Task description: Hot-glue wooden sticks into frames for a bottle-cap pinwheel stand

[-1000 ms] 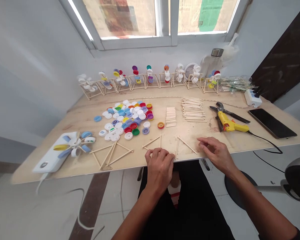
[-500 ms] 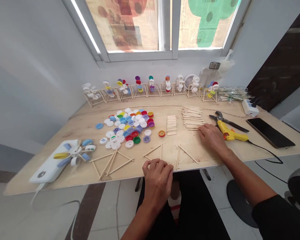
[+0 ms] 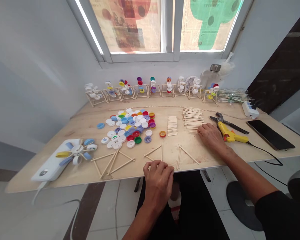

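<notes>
My left hand (image 3: 158, 176) rests at the table's front edge, its fingers curled over the lower end of a stick triangle (image 3: 153, 151); the fingertips are hidden. My right hand (image 3: 211, 138) has its fingertips on the end of a thin wooden stick (image 3: 193, 131) at the near side of a pile of long sticks (image 3: 193, 117). Between the hands lies an open, two-stick V shape (image 3: 187, 154). Shorter sticks (image 3: 172, 126) lie stacked left of the long pile. Further left, more sticks form joined triangles (image 3: 113, 162).
Colourful bottle caps (image 3: 131, 128) cover the middle left. A cap wheel (image 3: 77, 150) sits on a white power strip (image 3: 46, 170). Right of my right hand lie a yellow glue gun (image 3: 232, 134), pliers (image 3: 231, 123) and a phone (image 3: 270, 134). Cap wheels on stick stands (image 3: 152, 90) line the back.
A stick under my right fingers has come slightly away from the near side of the long pile. My left hand stays where it was. The view has shifted a little.
</notes>
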The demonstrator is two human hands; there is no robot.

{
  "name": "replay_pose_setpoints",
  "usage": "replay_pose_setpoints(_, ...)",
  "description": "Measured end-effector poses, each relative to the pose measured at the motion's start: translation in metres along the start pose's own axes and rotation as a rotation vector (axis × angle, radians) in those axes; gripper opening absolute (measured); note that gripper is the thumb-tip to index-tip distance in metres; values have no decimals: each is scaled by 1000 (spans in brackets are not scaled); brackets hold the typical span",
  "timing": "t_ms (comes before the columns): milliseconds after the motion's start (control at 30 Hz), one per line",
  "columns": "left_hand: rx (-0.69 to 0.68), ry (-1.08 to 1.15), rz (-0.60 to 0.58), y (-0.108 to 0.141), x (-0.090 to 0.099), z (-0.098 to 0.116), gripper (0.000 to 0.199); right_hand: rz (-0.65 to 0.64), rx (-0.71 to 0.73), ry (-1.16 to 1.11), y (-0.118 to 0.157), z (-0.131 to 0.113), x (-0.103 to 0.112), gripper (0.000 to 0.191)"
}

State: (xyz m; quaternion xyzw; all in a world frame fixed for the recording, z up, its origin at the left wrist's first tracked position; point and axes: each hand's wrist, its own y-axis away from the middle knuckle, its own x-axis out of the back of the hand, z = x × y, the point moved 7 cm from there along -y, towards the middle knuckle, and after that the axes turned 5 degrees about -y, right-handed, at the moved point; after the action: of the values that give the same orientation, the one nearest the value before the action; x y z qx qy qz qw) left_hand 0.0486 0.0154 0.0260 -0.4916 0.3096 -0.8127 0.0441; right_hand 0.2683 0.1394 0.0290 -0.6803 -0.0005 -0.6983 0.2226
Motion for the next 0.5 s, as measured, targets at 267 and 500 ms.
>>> replay_pose_setpoints(267,40,95,69,0,11,0,13,72,144,-294,54,-59,40,19)
replay_pose_setpoints(500,-34,164,49,3,11,12,17,9,175,-510,92,-98,53,17)
